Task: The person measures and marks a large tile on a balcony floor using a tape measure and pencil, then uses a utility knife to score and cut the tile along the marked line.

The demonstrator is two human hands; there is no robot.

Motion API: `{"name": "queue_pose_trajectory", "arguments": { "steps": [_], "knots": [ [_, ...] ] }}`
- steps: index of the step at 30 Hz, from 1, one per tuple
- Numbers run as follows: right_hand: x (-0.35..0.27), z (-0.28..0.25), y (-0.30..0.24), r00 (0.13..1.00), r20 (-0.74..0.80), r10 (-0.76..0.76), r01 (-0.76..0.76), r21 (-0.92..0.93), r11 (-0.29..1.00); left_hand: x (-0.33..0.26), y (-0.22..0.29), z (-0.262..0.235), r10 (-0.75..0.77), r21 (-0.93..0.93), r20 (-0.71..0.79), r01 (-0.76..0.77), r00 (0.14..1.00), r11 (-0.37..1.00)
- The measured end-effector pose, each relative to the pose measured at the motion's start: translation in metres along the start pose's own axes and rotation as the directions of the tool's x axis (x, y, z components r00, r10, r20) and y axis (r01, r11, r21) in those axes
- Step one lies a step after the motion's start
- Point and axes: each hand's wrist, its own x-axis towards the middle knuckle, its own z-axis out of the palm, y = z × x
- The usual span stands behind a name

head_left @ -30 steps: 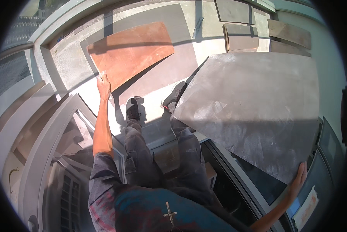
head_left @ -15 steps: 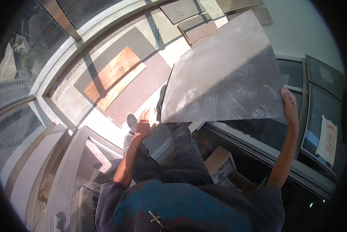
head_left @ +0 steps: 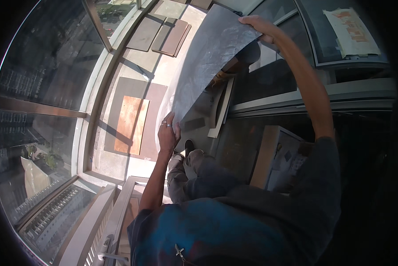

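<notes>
A large thin grey board (head_left: 208, 57), its face scuffed with pale marks, is held tilted in front of me, with sunlight on its left side. My right hand (head_left: 260, 30) is closed on its far right corner, arm stretched out. At the near left corner my left hand (head_left: 167, 133), with a ring on a finger, is closed on the edge; part of its grip is hidden. Below and left of the board, an orange-brown plywood piece (head_left: 131, 126) lies on a larger flat grey-brown sheet (head_left: 152, 95) on the floor.
Smaller flat boards (head_left: 170, 37) lie on the floor farther off, near a slim pen-like object (head_left: 142, 72). Tall windows (head_left: 35, 106) run along the left. An open door with a handle (head_left: 112, 256) stands near left. A box (head_left: 270, 153) is to my right, beside sliding-door tracks (head_left: 265, 102).
My left hand, previously apart from the board, now grips its near corner. The board has swung left and tilted more steeply, and my right hand has moved forward and left. My view has turned right.
</notes>
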Motion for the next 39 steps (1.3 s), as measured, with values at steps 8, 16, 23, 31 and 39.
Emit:
{"name": "queue_pose_trajectory", "arguments": {
  "steps": [8,16,23,31,39],
  "knots": [
    [0.022,0.039,0.049,0.968,-0.047,-0.245,0.249,0.157,0.956,0.068,0.0,0.0,-0.142,-0.001,-0.211,0.145,0.967,0.989],
    [-0.137,0.057,0.052,0.961,-0.106,-0.257,0.276,0.458,0.845,0.042,0.042,-0.071,0.176,-0.022,0.013,-0.175,0.984,0.984],
    [-0.159,0.086,0.094,0.957,-0.204,-0.204,0.289,0.68,0.674,0.021,0.009,-0.075,-0.056,-0.153,0.135,0.077,0.989,0.985],
    [-0.244,0.086,0.13,0.908,-0.252,-0.335,0.402,0.748,0.527,0.065,0.076,-0.167,0.179,-0.034,0.213,-0.176,0.96,0.984],
    [-0.291,0.191,0.36,0.532,-0.846,0.036,0.528,0.365,0.767,0.099,0.168,-0.169,0.414,0.062,0.756,-0.685,0.507,0.726]
  ]
}}
